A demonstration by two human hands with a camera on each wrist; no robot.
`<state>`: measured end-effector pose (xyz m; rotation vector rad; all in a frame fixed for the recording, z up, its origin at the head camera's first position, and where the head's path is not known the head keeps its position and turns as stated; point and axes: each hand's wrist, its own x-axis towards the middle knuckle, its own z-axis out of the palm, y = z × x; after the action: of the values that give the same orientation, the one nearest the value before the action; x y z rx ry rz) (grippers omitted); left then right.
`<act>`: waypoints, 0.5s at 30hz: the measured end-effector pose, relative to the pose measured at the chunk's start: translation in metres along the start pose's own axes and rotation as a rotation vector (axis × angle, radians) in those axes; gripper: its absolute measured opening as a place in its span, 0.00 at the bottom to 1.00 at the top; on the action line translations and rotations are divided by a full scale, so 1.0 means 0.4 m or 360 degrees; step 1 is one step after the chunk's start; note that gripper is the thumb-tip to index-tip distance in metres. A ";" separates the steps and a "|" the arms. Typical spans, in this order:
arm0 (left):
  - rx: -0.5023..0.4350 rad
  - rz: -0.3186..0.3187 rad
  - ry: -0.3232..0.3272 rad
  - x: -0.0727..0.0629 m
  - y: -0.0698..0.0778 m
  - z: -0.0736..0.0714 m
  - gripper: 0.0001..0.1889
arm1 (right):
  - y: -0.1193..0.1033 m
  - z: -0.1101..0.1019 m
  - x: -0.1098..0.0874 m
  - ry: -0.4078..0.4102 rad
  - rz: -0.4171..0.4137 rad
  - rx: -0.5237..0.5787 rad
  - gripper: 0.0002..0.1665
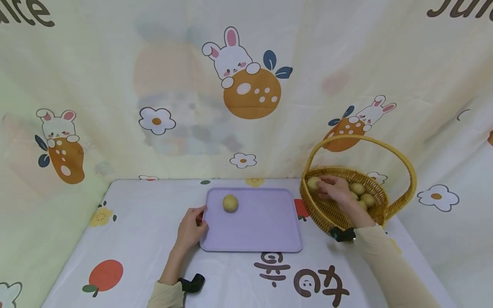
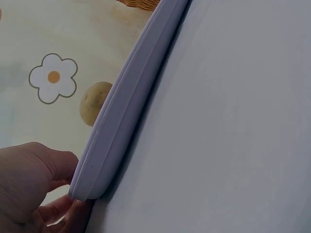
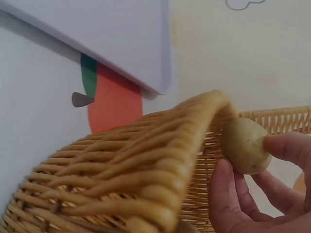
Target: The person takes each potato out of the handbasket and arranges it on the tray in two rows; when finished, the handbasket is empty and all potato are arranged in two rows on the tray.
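My right hand (image 1: 334, 188) is inside the left part of the wicker basket (image 1: 323, 216), holding a small round potato (image 3: 245, 145) between thumb and fingers. That potato is near the basket's inner wall in the right wrist view. Several other potatoes (image 1: 357, 188) lie in the basket to the right of the hand. At the left edge of a lilac tray (image 1: 262, 226), my left hand (image 1: 191, 226) grips the rim, thumb above and fingers below in the left wrist view (image 2: 41, 179). One potato (image 1: 230, 203) rests on the tray's upper left part.
The basket's tall arched handle (image 1: 396, 152) rises over its right side. A white printed cloth (image 1: 146, 231) covers the table, and a patterned curtain (image 1: 185, 141) hangs behind and at both sides. The tray stands left of the basket, a narrow gap between them.
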<state>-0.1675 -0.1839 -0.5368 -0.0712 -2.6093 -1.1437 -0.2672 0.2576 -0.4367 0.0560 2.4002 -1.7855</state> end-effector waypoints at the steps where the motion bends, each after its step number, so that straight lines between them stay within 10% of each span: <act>1: 0.0002 0.0012 0.0011 0.000 0.000 0.000 0.27 | -0.003 -0.001 -0.003 -0.0005 -0.0012 0.0006 0.32; 15: 0.0015 -0.0101 -0.0099 0.008 0.008 -0.004 0.28 | -0.028 0.013 -0.014 0.0001 -0.0027 -0.0015 0.31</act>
<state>-0.1697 -0.1831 -0.5324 -0.0223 -2.6893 -1.1684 -0.2626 0.2497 -0.4266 0.0354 2.4168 -1.7816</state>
